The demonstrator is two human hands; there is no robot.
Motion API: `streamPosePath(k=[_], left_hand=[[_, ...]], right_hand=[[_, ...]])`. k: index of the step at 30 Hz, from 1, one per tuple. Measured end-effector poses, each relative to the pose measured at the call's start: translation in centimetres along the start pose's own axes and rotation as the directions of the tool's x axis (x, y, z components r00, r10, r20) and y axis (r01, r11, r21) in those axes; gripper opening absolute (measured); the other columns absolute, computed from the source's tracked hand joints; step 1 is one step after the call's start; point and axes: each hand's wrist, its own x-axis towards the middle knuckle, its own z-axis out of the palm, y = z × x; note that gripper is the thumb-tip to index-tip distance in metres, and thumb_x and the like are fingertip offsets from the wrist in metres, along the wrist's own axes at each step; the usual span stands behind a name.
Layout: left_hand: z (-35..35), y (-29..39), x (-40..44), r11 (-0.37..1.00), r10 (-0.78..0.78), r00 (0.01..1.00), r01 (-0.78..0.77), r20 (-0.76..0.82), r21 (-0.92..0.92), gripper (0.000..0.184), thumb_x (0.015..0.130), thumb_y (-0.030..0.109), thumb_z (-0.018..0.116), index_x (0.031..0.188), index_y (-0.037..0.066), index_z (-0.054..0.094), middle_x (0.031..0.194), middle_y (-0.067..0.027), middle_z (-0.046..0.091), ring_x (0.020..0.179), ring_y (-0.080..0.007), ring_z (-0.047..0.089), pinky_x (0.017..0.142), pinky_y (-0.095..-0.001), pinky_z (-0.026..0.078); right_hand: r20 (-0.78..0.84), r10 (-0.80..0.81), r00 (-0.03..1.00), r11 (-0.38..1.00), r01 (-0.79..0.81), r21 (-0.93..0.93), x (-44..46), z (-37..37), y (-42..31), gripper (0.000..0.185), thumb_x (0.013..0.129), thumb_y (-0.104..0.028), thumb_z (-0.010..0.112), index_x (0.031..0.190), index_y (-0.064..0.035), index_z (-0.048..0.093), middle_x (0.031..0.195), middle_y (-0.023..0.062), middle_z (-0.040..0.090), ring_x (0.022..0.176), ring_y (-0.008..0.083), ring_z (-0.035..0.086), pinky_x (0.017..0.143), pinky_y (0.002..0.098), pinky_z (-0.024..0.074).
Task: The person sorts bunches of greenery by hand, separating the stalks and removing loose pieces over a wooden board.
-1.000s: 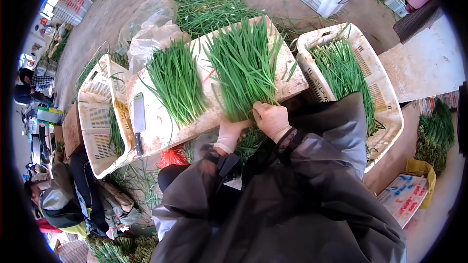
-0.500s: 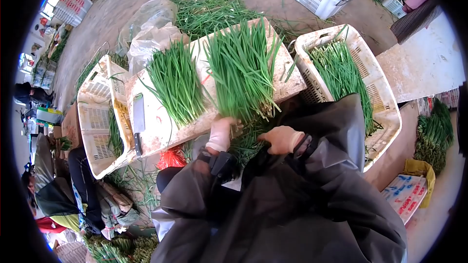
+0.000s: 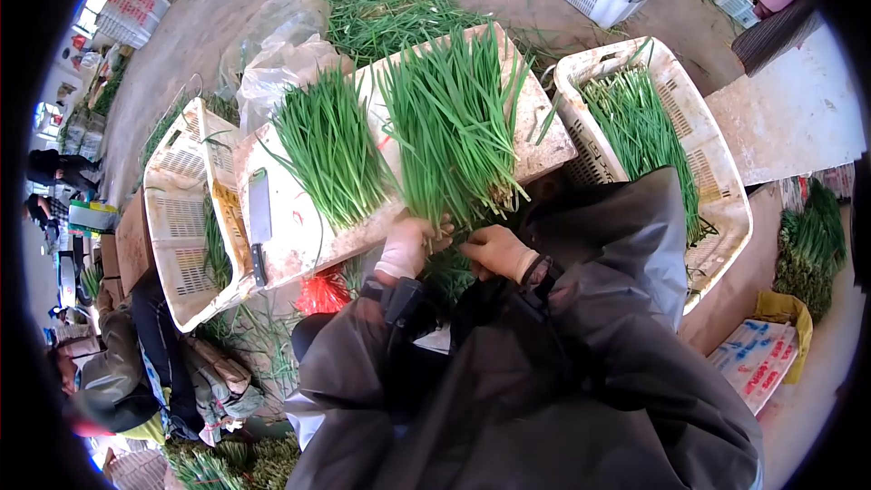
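A large bunch of garlic chives (image 3: 451, 127) lies across the front edge of a white board (image 3: 544, 141), its cut ends toward me. My left hand (image 3: 410, 245), in a pale glove, is closed round stems at the near left of this bunch. Just right of it, my right hand (image 3: 501, 252) has its fingers bent together by the stem ends; what they pinch is hidden. A second chive bunch (image 3: 331, 150) rests to the left on the board. Beside that lies a cleaver (image 3: 260, 213) with a dark handle.
A white crate (image 3: 712, 150) of chives stands at my right, another crate (image 3: 181, 218) at my left. Loose greens (image 3: 390, 23) and plastic bags (image 3: 281, 63) lie beyond the board. Red plastic (image 3: 322, 292) is below its near edge. A person's leg (image 3: 163, 354) shows at left.
My right hand has moved left and slightly up, closer to my left hand and the stem ends. The left hand stays at the near end of the large bunch.
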Motion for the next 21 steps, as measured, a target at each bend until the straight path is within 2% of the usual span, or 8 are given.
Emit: streamPosePath(k=[2, 5, 9, 11, 14, 17, 20, 21], left_hand=[[-0.3, -0.1, 0.1, 1.000, 0.005, 1.000, -0.005, 0.003, 0.000, 0.052, 0.081, -0.003, 0.049, 0.131, -0.001, 0.062, 0.116, -0.0169, 0.072, 0.095, -0.0319, 0.072, 0.079, -0.0472, 0.062], [-0.4, 0.3, 0.0, 0.998, -0.005, 1.000, 0.005, -0.002, 0.059, 0.046, 0.085, 0.000, 0.051, 0.129, 0.000, 0.065, 0.114, -0.0139, 0.074, 0.096, -0.0285, 0.072, 0.081, -0.0457, 0.061], [0.0, 1.0, -0.3, 0.996, -0.066, 0.995, 0.069, -0.069, 0.051, 0.035, 0.090, 0.005, 0.062, 0.124, 0.000, 0.068, 0.110, -0.0110, 0.076, 0.095, -0.0240, 0.071, 0.081, -0.0412, 0.059], [0.7, 0.9, -0.6, 0.991, 0.115, 0.991, -0.109, -0.068, 0.076, 0.032, 0.086, 0.005, 0.071, 0.118, -0.001, 0.070, 0.104, -0.0099, 0.076, 0.090, -0.0220, 0.071, 0.075, -0.0363, 0.057], [1.6, 0.9, -1.1, 0.969, 0.240, 0.967, -0.233, -0.082, 0.084, 0.032, 0.082, 0.001, 0.076, 0.114, -0.001, 0.072, 0.099, -0.0095, 0.076, 0.085, -0.0208, 0.070, 0.073, -0.0333, 0.055], [1.0, 0.7, -0.5, 0.965, 0.241, 0.964, -0.226, -0.108, 0.134, 0.033, 0.082, -0.002, 0.076, 0.115, 0.001, 0.069, 0.100, -0.0085, 0.076, 0.084, -0.0210, 0.071, 0.073, -0.0334, 0.057], [-0.5, 0.2, 0.6, 0.980, 0.162, 0.979, -0.145, -0.125, 0.138, 0.033, 0.084, -0.003, 0.074, 0.115, 0.002, 0.068, 0.099, -0.0080, 0.075, 0.082, -0.0207, 0.072, 0.069, -0.0334, 0.058], [-0.8, 0.0, 1.0, 0.986, 0.128, 0.984, -0.111, -0.128, 0.127, 0.032, 0.085, -0.003, 0.074, 0.115, 0.003, 0.068, 0.097, -0.0080, 0.075, 0.081, -0.0204, 0.072, 0.067, -0.0333, 0.059]], right_hand=[[-0.073, -0.102, 0.992, 0.994, 0.099, -0.036, -0.5, 0.5, -1.0, 0.038, 0.095, -0.034, 0.071, 0.099, 0.0036, 0.072, 0.078, 0.0160, 0.074, 0.067, 0.0282, 0.075, 0.062, 0.0391, 0.0594], [-0.210, -0.369, 0.905, 0.899, 0.291, -0.326, 0.7, 1.5, -0.3, 0.034, 0.092, -0.034, 0.071, 0.101, -0.0018, 0.073, 0.077, 0.0180, 0.073, 0.075, 0.0361, 0.074, 0.069, 0.0452, 0.0589], [-0.317, -0.516, 0.796, 0.821, 0.354, -0.448, 1.8, 3.8, 0.0, 0.029, 0.092, -0.033, 0.072, 0.100, -0.0056, 0.073, 0.083, 0.0198, 0.073, 0.082, 0.0410, 0.071, 0.074, 0.0478, 0.0569], [-0.336, -0.571, 0.749, 0.801, 0.417, -0.430, 2.6, 4.4, 0.3, 0.027, 0.092, -0.030, 0.074, 0.100, -0.0037, 0.072, 0.086, 0.0195, 0.073, 0.082, 0.0407, 0.071, 0.072, 0.0448, 0.0573], [-0.302, -0.594, 0.746, 0.787, 0.461, -0.410, 3.1, 4.5, 0.3, 0.025, 0.093, -0.034, 0.070, 0.096, -0.0101, 0.074, 0.086, 0.0158, 0.074, 0.081, 0.0420, 0.071, 0.073, 0.0501, 0.0563], [-0.077, -0.588, 0.805, 0.788, 0.549, -0.278, 1.6, 2.8, 0.3, 0.024, 0.092, -0.035, 0.067, 0.097, -0.0124, 0.076, 0.090, 0.0151, 0.075, 0.085, 0.0414, 0.071, 0.077, 0.0509, 0.0568], [0.187, -0.383, 0.905, 0.649, 0.407, -0.643, 0.6, 0.7, 1.7, 0.032, 0.092, -0.036, 0.067, 0.095, -0.0053, 0.075, 0.088, 0.0186, 0.074, 0.083, 0.0394, 0.073, 0.078, 0.0491, 0.0575], [0.079, -0.285, 0.955, 0.667, 0.257, -0.699, 0.5, 0.5, 2.1, 0.034, 0.091, -0.037, 0.067, 0.097, -0.0052, 0.076, 0.092, 0.0190, 0.075, 0.088, 0.0396, 0.072, 0.082, 0.0496, 0.0576]])
